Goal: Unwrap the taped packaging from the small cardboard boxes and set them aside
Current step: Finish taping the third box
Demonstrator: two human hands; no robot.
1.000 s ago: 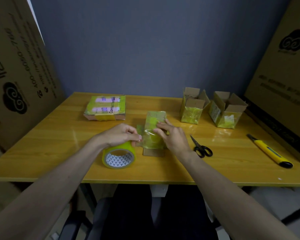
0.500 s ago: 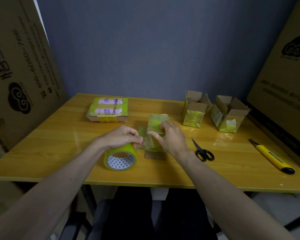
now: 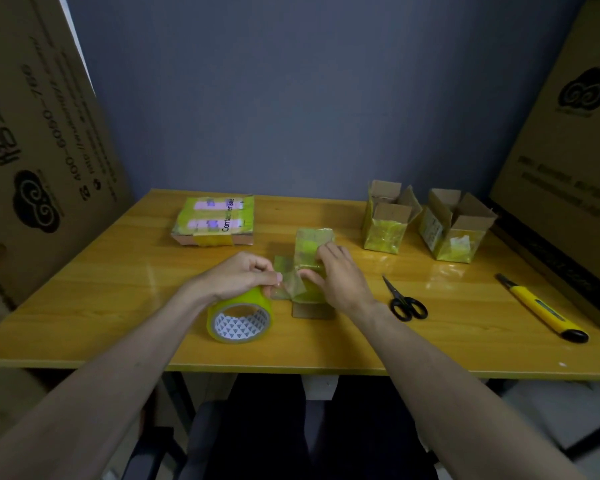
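1. The taped box (image 3: 311, 247) stands mid-table (image 3: 84, 289), nearer the front edge than the back.
2. The left hand (image 3: 238, 275) pinches a loose tape strip (image 3: 289, 284), just above a tape roll (image 3: 240, 315).
3. The right hand (image 3: 338, 275) presses on the box, fingers curled.
4. Two opened boxes (image 3: 387, 220) stand toward the back right corner.

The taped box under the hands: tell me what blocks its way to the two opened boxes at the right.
Nothing visible. The table is bare between the taped box and the opened boxes; the scissors lie nearer, off that line.
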